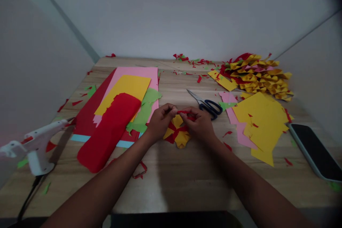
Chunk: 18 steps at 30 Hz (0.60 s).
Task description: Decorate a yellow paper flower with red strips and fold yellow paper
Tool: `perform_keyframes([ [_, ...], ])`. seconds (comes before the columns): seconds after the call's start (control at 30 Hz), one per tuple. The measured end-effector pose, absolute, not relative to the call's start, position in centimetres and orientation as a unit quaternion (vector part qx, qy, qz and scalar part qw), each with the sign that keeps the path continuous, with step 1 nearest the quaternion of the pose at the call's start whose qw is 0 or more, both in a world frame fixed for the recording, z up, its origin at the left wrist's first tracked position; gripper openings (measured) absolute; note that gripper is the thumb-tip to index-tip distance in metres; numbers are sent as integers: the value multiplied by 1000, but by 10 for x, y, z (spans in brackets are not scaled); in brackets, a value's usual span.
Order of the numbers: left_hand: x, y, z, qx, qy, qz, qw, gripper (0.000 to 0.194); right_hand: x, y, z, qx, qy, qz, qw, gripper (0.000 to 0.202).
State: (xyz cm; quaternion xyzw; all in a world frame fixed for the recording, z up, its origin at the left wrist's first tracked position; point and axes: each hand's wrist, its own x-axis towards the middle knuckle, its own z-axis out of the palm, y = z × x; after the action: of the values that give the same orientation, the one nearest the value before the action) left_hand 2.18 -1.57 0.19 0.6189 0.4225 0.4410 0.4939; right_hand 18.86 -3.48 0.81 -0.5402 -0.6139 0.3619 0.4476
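Note:
My left hand [162, 123] is closed in a pinch at the left end of a small red strip [184, 112], which looks like paper or felt. From the other side, my right hand [200, 123] grips the same strip between thumb and fingers. Just below the fingertips lies a flower [181, 138] of folded yellow petals with red parts between them. Its upper part is partly hidden by my hands. Dark-handled scissors [210, 107] lie with blades apart, just beyond my right hand.
On the left are a white glue gun [40, 146] with a cord, a red roll [109, 131], and pink [136, 72], yellow and green sheets. Rightward lie yellow paper pieces [263, 121], a phone [315, 151] and a pile of folded yellow pieces [263, 74]. Scraps are scattered about.

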Motion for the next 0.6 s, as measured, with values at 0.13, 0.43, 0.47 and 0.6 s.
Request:
perform_keyframes([
  [0.13, 23, -15, 1, 593, 423, 442, 524, 34, 189, -34, 8, -532, -618, 369, 446, 15],
  [0.43, 23, -13, 6, 571, 441, 461, 517, 34, 191, -36, 6, -539, -621, 355, 445, 13],
  [0.47, 23, -13, 5, 568, 440, 470, 512, 33, 191, -36, 6, -539, -621, 353, 446, 12],
  [0.6, 27, -15, 2, 581, 419, 485, 502, 28, 192, -34, 5, -530, -616, 372, 449, 16],
])
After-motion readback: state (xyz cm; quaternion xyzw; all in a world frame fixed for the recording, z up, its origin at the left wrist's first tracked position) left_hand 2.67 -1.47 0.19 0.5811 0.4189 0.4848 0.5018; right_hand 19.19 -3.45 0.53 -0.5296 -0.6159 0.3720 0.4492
